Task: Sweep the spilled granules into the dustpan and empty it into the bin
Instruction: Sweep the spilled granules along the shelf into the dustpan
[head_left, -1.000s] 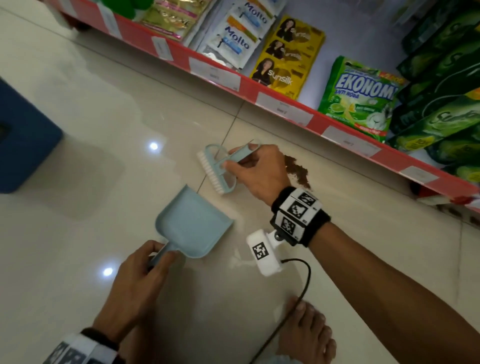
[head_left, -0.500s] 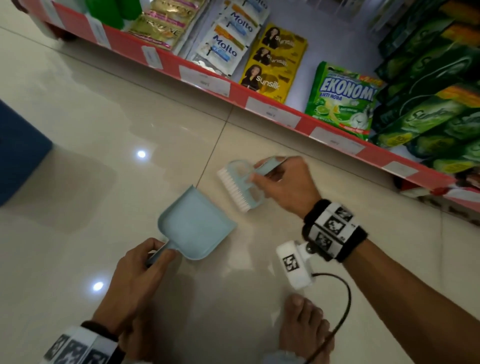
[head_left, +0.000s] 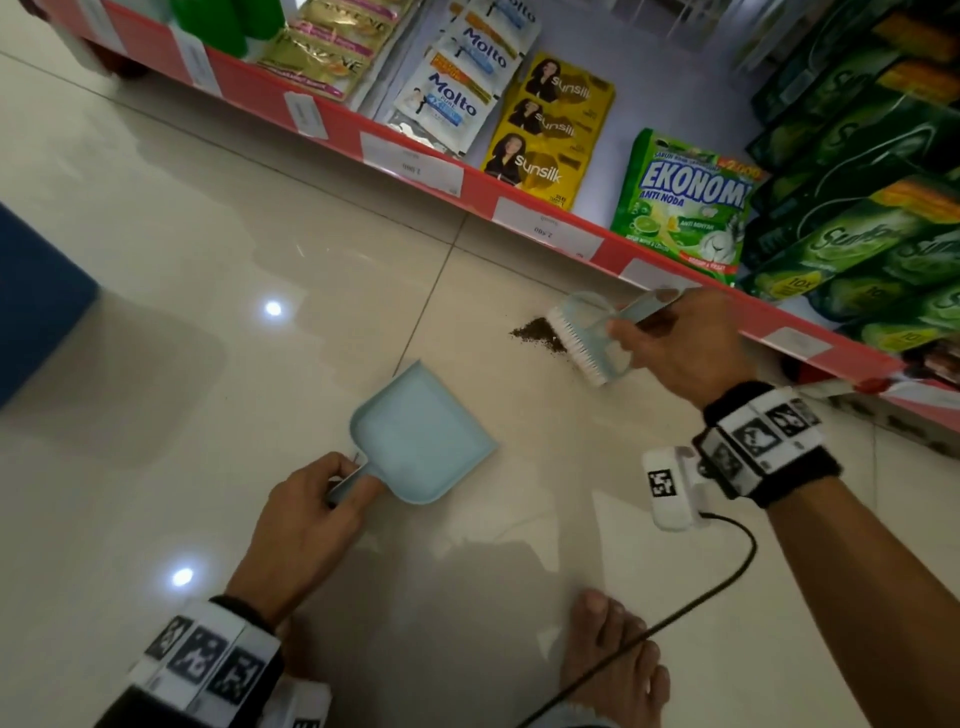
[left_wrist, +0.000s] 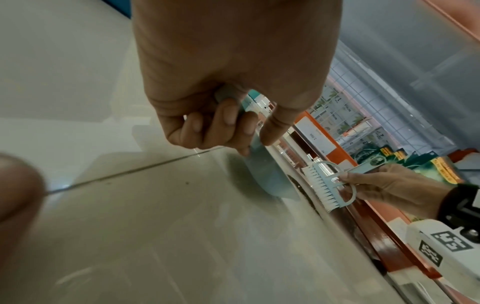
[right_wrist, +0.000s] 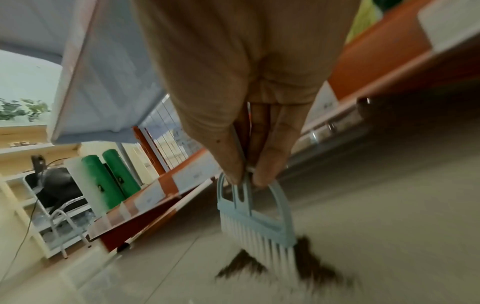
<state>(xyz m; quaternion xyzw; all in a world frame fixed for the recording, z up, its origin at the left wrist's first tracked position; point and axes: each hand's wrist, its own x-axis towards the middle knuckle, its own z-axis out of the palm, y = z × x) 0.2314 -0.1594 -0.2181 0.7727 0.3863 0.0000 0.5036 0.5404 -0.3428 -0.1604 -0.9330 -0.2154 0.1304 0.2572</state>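
A light blue dustpan (head_left: 421, 436) lies flat on the tiled floor, mouth facing up and right. My left hand (head_left: 317, 514) grips its short handle (left_wrist: 249, 115). A small pile of dark brown granules (head_left: 537, 335) lies on the floor near the shelf base. My right hand (head_left: 680, 343) pinches the handle of a light blue brush (head_left: 592, 338) with white bristles (right_wrist: 262, 244). The bristles touch the granules (right_wrist: 309, 265) on their right side. A gap of bare floor separates the pile from the dustpan.
A red-edged shop shelf (head_left: 415, 166) with sachets and detergent packs runs along the far side. A dark blue bin (head_left: 36, 306) stands at the left edge. My bare foot (head_left: 613, 665) and a black cable (head_left: 691, 597) are at the bottom right.
My right hand carried the brush to the right, from beside the dustpan to the far side of the granules, which now show left of the bristles. The dustpan and left hand stayed put.
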